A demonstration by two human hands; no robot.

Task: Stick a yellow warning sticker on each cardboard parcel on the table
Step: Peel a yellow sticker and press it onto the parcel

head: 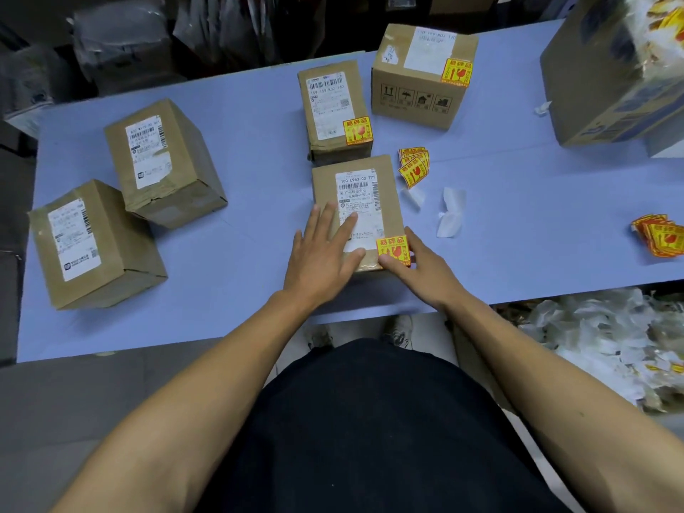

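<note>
From the head camera, a person stands at a blue table (229,142) with brown boxes on it. The box in front (355,190) lies flat so its top faces up. The left hand (324,249) lies flat on that top, fingers straight and a little spread. I think it holds the box down so it does not slide. The right hand (418,262) sits at the near right corner, where a yellow sticker (393,248) is. Its thumb presses the sticker's lower edge and a finger lies along its right side, probably to rub it down flat.

Two boxes farther back, the middle box (333,112) and the square box (422,79), each already have a yellow sticker. Two boxes on the left (163,164) (92,246) show none, so they look like the ones still to do.

A small pile of stickers (414,166) waits just right of the front box, close for grabbing. More stickers (660,240) lie by the right edge. White peeled papers (449,212) lie between the piles.
</note>
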